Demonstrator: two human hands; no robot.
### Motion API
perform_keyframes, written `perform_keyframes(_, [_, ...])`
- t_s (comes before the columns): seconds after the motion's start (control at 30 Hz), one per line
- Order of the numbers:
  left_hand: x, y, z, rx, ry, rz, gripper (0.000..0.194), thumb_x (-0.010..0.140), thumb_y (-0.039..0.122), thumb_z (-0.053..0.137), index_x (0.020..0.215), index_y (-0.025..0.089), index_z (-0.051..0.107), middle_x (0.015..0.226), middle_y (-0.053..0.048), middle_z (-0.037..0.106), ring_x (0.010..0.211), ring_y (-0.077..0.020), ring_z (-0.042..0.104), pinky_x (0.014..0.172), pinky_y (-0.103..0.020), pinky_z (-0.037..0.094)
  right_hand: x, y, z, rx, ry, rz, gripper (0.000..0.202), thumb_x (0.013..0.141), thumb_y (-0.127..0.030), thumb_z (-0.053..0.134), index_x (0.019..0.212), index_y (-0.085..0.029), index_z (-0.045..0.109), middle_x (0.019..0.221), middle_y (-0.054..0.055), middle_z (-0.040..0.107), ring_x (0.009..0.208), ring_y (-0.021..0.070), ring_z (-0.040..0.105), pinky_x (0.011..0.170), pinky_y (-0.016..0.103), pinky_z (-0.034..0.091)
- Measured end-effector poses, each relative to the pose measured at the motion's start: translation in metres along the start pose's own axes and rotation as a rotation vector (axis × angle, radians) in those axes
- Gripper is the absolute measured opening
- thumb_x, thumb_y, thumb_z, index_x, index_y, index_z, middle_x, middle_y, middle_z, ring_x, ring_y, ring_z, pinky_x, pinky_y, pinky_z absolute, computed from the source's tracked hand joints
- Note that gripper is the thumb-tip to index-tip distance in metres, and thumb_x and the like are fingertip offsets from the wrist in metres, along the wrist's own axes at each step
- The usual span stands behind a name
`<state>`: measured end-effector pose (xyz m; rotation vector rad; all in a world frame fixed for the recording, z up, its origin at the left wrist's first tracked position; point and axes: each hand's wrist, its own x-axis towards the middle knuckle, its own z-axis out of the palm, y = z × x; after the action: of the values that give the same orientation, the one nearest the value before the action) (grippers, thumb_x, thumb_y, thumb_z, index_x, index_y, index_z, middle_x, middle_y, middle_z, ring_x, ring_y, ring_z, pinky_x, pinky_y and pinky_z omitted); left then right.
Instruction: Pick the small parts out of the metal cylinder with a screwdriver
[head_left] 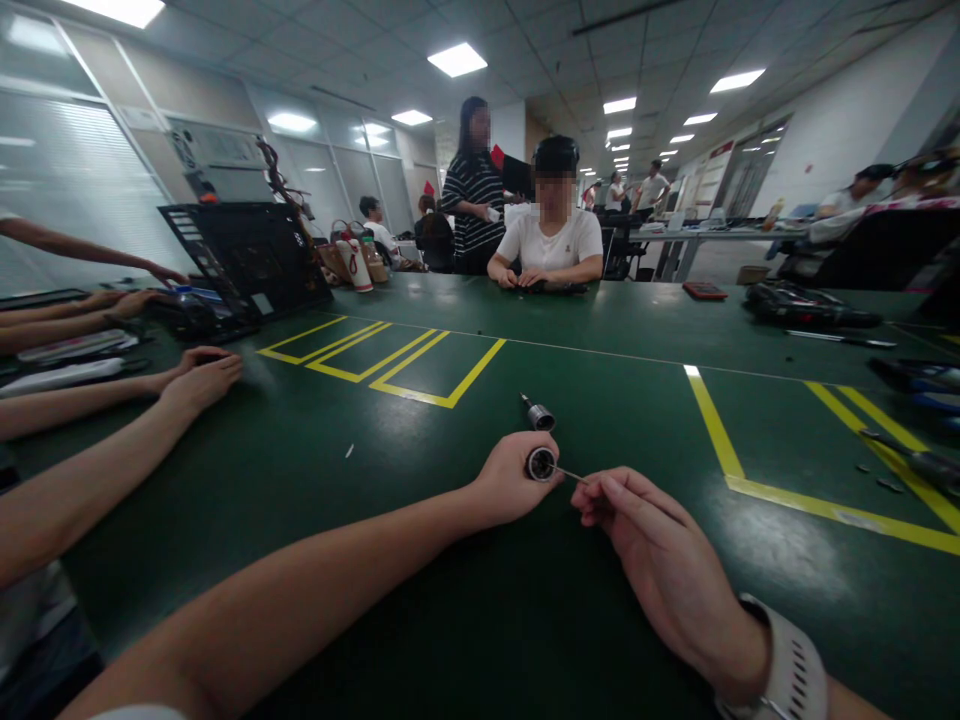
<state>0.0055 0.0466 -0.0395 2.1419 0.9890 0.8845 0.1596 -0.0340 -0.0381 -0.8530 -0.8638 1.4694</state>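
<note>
My left hand [516,478] is wrapped around a dark round screwdriver handle [540,464], its open end facing me. Inside that end I make out a dark hollow with a light rim; finer detail is too small to tell. Between the fingertips of my right hand [637,530] is a thin metal rod [572,474], pinched at one end. The rod's other end reaches the handle's opening. Just beyond my left hand, a grey screwdriver head [538,415] with a slim pointed bit lies on the green table [420,640].
Yellow tape [450,390] marks boxes on the table. A dark tool [919,460] lies at the right, near small dark pieces. Another person's hands [199,378] rest at the left, near a black computer case [255,255]. A person in white [551,245] sits opposite.
</note>
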Motion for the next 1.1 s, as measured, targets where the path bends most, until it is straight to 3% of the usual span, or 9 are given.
perform_keyframes(0.2, [-0.0004,-0.0008,0.0013,0.059,0.039,0.004,0.013,0.07,0.017,0.061,0.064,0.015,0.049,0.06,0.004,0.048,0.056,-0.0093,0.044,0.055,-0.021,0.035,-0.0044,0.0032,0.0017,-0.114,0.035,-0.068,0.017,0.08,-0.037,0.062,0.078,-0.021,0.067,0.082,0.002,0.062,0.079,0.0187,0.05,0.073,0.033,0.037])
perform_keyframes(0.57, [0.0,0.0004,0.0014,0.03,0.038,0.0,0.011,0.067,0.012,0.06,0.063,0.015,0.049,0.058,0.005,0.048,0.054,-0.0087,0.044,0.053,-0.02,0.034,-0.0009,0.0001,0.0008,-0.011,0.0,-0.017,0.018,0.081,-0.036,0.061,0.075,-0.02,0.067,0.082,0.003,0.061,0.08,0.0185,0.049,0.073,0.033,0.037])
perform_keyframes(0.83, [-0.0008,0.0021,0.0017,0.106,0.093,-0.001,0.011,0.069,0.013,0.059,0.063,0.015,0.05,0.059,0.004,0.048,0.055,-0.0092,0.045,0.053,-0.021,0.033,-0.0055,0.006,-0.0005,-0.211,0.018,-0.084,0.018,0.083,-0.04,0.06,0.083,-0.023,0.066,0.083,0.002,0.059,0.082,0.0198,0.05,0.075,0.035,0.037])
perform_keyframes(1.1, [-0.0006,-0.0029,0.0014,0.11,0.04,0.01,0.01,0.068,0.012,0.059,0.064,0.015,0.051,0.059,0.004,0.05,0.055,-0.0096,0.046,0.053,-0.021,0.034,0.0015,0.0015,-0.0004,0.018,-0.028,0.02,0.017,0.084,-0.034,0.058,0.079,-0.02,0.066,0.086,0.004,0.06,0.081,0.0187,0.05,0.073,0.033,0.039])
